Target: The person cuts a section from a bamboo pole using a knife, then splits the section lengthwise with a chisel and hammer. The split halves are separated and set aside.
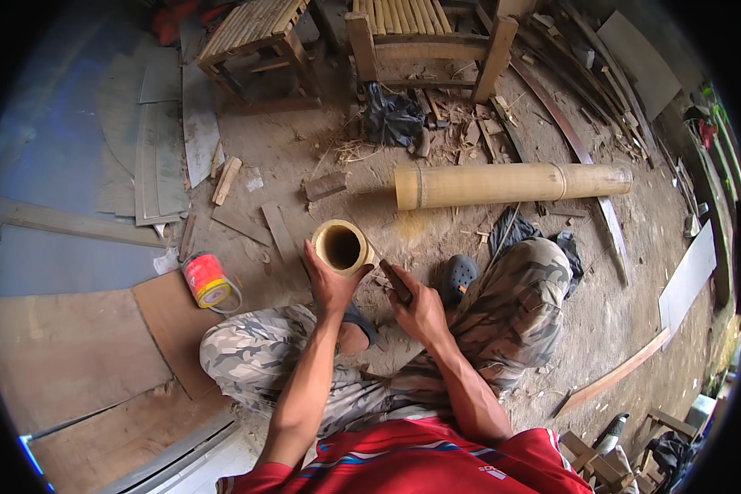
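My left hand (329, 284) is closed round a short, hollow bamboo section (364, 257), whose open end faces up and shows a dark inside. My right hand (420, 311) grips the dark handle of a knife (395, 281). Its thin blade points up and left, close beside the right wall of the bamboo; whether it touches, I cannot tell. Beyond both hands a long, pale bamboo pole (494, 184) lies on the ground, with visible node rings.
A red and yellow can (206, 280) with a wire handle lies tilted at left, near boards (66, 346). Bamboo-topped stools (255, 37) stand at the back. Wood scraps (227, 181) and black plastic (391, 115) litter the dirt floor. Thin strips (613, 372) lie at right.
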The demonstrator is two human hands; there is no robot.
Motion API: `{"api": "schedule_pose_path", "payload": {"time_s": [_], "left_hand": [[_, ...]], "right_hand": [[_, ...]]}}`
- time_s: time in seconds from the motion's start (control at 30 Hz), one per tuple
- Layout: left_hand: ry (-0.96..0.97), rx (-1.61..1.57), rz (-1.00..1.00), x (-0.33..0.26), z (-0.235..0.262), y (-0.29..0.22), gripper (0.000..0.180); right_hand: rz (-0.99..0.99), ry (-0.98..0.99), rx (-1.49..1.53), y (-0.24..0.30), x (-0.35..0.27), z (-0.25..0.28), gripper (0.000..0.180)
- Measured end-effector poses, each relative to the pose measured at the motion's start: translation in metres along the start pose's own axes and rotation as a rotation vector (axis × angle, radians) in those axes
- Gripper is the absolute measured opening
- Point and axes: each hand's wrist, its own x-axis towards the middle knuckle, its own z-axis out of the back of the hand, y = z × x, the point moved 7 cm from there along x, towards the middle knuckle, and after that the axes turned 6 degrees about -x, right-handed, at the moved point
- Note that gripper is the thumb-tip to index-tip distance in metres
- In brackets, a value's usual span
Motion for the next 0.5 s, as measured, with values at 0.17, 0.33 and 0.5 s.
{"api": "schedule_pose_path", "payload": {"time_s": [0.17, 0.33, 0.5], "left_hand": [[0.095, 0.126, 0.01, 0.036, 0.01, -0.007, 0.129], [0.069, 0.176, 0.006, 0.054, 0.033, -0.047, 0.133], [0.049, 0.235, -0.036, 0.066, 0.041, -0.052, 0.134]], "right_hand": [[0.088, -0.1, 0.044, -0.002, 0.0, 0.006, 0.049], [0.086, -0.15, 0.129, -0.007, -0.004, 0.016, 0.047], [0.077, -0.136, 0.149, -0.006, -0.012, 0.023, 0.048]]}}
